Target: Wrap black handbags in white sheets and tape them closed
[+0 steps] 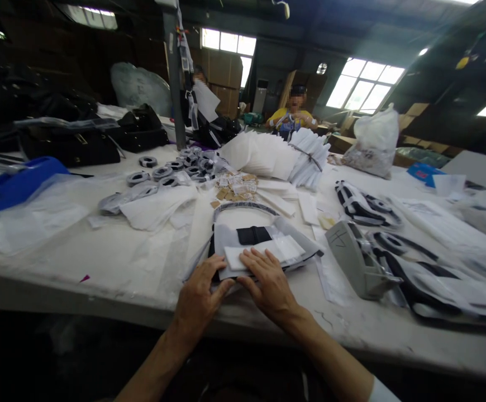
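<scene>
- Black bag with pale grey wrapping (226, 237) lies at the centre of the frame, on a long white desk (151, 271); its curved, wrapped handle (247, 206) arches away towards the top.
- White, flat, rectangular pad (290, 249) rests on the bag, just below its black flap (253, 235).
- Left hand (201, 289), lower centre, touches the bag's near left corner; its fingers are bent and I cannot tell whether they grip the edge.
- Right hand (270, 286), just beside it, lies over the pad, fingers stretched out flat and slightly spread.
- Right of centre stands a grey, wedge-shaped device with a handwritten mark (352, 258).
- Beyond the bag, upper centre, lie small brown cards (237, 187) and a fanned stack of white sheets (262, 155).
- Blue plastic object (23, 181) at the left edge.
- Top, right of centre: a person in a yellow top (277, 116).
</scene>
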